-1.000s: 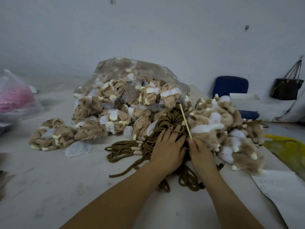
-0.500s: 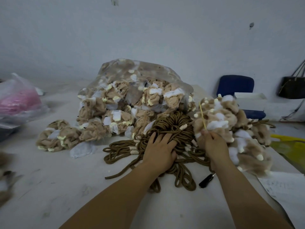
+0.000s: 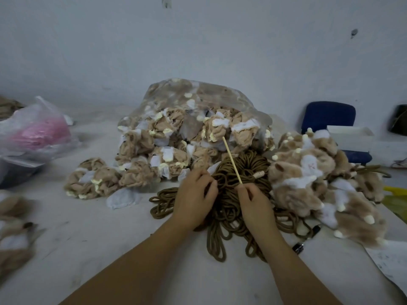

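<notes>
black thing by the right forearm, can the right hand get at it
Probably yes: the black thing lies uncovered on the table close beside that forearm, at the edge of the brown cords. But the right hand pinches a thin stick, so it would have to free some fingers first.

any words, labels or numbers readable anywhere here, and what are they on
No text can be read.
Paper sheet: faint grey marks, too blurred to read.
White patch on the plush pile: faint reddish mark, too blurred.
Stick in the right hand, cords in the left hand: no lettering.
</notes>
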The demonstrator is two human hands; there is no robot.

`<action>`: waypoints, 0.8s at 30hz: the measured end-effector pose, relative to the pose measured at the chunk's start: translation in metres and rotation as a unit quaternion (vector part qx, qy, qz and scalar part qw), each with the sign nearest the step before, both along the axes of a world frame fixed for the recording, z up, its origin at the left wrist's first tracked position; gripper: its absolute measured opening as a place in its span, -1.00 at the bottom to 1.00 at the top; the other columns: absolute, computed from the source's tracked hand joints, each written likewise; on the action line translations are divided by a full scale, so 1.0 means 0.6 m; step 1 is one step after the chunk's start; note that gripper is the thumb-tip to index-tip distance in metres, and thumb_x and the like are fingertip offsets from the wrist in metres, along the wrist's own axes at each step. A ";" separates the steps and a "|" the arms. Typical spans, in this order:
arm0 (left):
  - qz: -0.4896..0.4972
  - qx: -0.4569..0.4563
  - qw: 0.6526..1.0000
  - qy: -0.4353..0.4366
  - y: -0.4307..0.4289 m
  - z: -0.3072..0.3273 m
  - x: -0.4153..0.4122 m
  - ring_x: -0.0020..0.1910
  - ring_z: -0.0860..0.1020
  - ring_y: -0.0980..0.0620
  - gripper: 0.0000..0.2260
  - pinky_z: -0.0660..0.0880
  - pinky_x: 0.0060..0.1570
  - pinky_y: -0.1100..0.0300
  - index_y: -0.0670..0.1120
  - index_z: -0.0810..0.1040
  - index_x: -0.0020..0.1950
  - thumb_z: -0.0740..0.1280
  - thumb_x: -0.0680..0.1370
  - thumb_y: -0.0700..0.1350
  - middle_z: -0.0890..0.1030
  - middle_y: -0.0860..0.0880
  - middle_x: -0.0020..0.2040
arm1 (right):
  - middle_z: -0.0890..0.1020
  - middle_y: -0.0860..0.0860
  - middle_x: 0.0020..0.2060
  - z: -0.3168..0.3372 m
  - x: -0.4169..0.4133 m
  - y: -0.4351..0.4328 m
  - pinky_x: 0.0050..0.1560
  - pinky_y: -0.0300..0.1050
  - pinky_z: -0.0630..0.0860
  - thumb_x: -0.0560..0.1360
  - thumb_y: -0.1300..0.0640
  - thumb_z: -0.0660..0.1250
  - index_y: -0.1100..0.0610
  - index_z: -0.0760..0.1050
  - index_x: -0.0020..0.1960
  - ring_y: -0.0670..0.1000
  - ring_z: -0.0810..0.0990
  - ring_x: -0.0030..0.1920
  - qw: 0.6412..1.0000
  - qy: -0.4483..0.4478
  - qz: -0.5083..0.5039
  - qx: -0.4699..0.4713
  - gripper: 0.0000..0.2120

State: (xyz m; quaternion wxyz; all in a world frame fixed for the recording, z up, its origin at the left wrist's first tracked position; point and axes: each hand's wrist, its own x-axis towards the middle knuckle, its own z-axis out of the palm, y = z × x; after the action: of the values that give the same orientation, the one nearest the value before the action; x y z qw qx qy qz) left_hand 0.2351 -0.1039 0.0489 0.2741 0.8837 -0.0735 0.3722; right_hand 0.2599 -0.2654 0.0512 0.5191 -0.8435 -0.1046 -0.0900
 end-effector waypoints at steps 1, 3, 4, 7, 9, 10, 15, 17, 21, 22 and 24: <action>0.038 0.001 0.999 0.000 0.019 0.001 0.002 0.01 0.54 -0.09 -0.82 0.49 0.01 0.00 -0.21 0.64 0.01 0.26 0.59 -0.17 0.57 -0.12 0.03 | 0.57 -0.08 -0.28 -0.005 -0.006 0.000 -0.36 -0.28 0.39 0.60 -0.04 0.14 -0.12 0.45 -0.13 -0.23 0.51 -0.30 1.000 -0.016 0.003 0.000 -0.82; 0.134 0.019 0.990 0.028 0.055 0.000 0.013 0.24 0.49 -0.22 -0.74 0.42 0.19 -0.10 -0.20 0.61 0.19 0.25 0.61 -0.11 0.55 -0.20 0.23 | 0.59 -0.02 -0.27 -0.012 -0.012 -0.005 -0.37 -0.25 0.42 0.60 -0.06 0.13 -0.13 0.46 -0.13 -0.20 0.51 -0.26 0.999 -0.033 0.010 0.003 -0.82; 0.177 0.029 0.981 0.071 0.072 0.000 0.019 0.39 0.38 -0.24 -0.67 0.33 0.31 -0.13 -0.17 0.52 0.34 0.24 0.63 -0.06 0.46 -0.20 0.39 | 0.59 -0.01 -0.27 -0.013 -0.014 -0.007 -0.38 -0.27 0.40 0.59 -0.06 0.12 -0.11 0.47 -0.11 -0.19 0.51 -0.25 0.999 -0.034 0.012 0.003 -0.81; 0.204 0.022 0.952 0.228 0.115 -0.003 0.038 0.46 0.30 -0.19 -0.53 0.27 0.34 -0.12 -0.08 0.27 0.52 0.19 0.64 0.04 0.34 -0.15 0.49 | 0.55 -0.02 -0.35 -0.015 -0.016 -0.009 -0.43 -0.33 0.34 0.60 -0.06 0.13 -0.08 0.49 -0.07 -0.18 0.49 -0.32 0.999 -0.027 0.023 -0.006 -0.81; 0.206 0.016 0.935 0.288 0.127 -0.006 0.046 0.29 0.44 -0.18 -0.64 0.35 0.20 -0.09 -0.07 0.37 0.38 0.21 0.62 0.03 0.50 -0.13 0.32 | 0.51 -0.02 -0.40 -0.016 -0.017 -0.008 -0.48 -0.35 0.31 0.61 -0.06 0.14 -0.08 0.49 -0.09 -0.18 0.46 -0.40 0.999 -0.025 0.028 -0.001 -0.82; 0.215 0.025 0.931 0.295 0.128 -0.006 0.048 0.24 0.48 -0.17 -0.68 0.38 0.17 -0.07 -0.08 0.42 0.32 0.22 0.62 0.03 0.55 -0.12 0.24 | 0.50 -0.02 -0.42 -0.016 -0.017 -0.008 -0.50 -0.37 0.30 0.60 -0.05 0.15 -0.09 0.49 -0.10 -0.18 0.45 -0.43 0.999 -0.026 0.028 0.002 -0.82; 0.182 -0.045 0.957 0.219 0.128 0.017 0.054 -0.05 0.54 -0.21 -0.85 0.46 -0.12 0.00 -0.22 0.52 0.07 0.22 0.59 -0.19 0.59 -0.23 -0.03 | 0.47 -0.11 -0.50 -0.015 -0.018 -0.008 -0.50 -0.37 0.29 0.60 -0.07 0.15 -0.10 0.48 -0.13 -0.19 0.40 -0.50 0.999 -0.025 0.035 0.002 -0.80; 0.140 -0.175 0.960 0.165 0.121 0.046 0.051 -0.16 0.47 -0.13 -0.89 0.38 -0.24 0.05 -0.21 0.50 -0.01 0.21 0.60 -0.20 0.51 -0.24 -0.04 | 0.47 -0.11 -0.50 -0.012 -0.022 -0.005 -0.49 -0.36 0.30 0.60 -0.05 0.14 -0.11 0.47 -0.15 -0.18 0.40 -0.49 0.999 -0.037 0.039 0.001 -0.80; 0.079 -0.421 0.903 0.012 0.081 0.096 0.010 -0.17 0.56 0.05 -0.93 0.48 -0.23 0.01 0.06 0.43 0.04 0.25 0.58 -0.10 0.56 -0.07 -0.04 | 0.41 -0.04 -0.44 -0.013 -0.024 -0.001 -0.46 -0.28 0.25 0.63 0.04 0.09 0.02 0.45 -0.12 -0.12 0.36 -0.45 0.994 -0.078 0.040 -0.067 -0.77; 0.080 -0.470 0.879 -0.027 0.072 0.103 -0.006 -0.19 0.58 0.18 -0.89 0.51 -0.22 0.07 0.09 0.45 0.06 0.26 0.56 -0.07 0.59 0.00 -0.06 | 0.41 -0.06 -0.40 -0.012 -0.025 0.000 -0.43 -0.28 0.24 0.64 0.06 0.08 0.03 0.43 -0.11 -0.13 0.36 -0.42 0.991 -0.089 0.041 -0.092 -0.78; 0.044 -0.545 0.836 -0.053 0.050 0.098 -0.029 -0.12 0.61 0.20 -0.82 0.55 -0.12 0.10 0.09 0.53 0.10 0.29 0.51 -0.05 0.64 0.05 -0.04 | 0.47 -0.08 -0.28 -0.011 -0.029 0.005 -0.35 -0.18 0.36 0.63 0.08 0.09 0.01 0.48 0.00 -0.09 0.45 -0.29 0.981 -0.117 0.045 -0.150 -0.81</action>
State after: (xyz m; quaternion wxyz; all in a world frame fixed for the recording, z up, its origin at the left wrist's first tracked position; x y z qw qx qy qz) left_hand 0.2175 -0.0740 0.1076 0.6902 0.5731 0.1655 0.4096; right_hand 0.2425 -0.2625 0.0445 0.3741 -0.8900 -0.2148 -0.1474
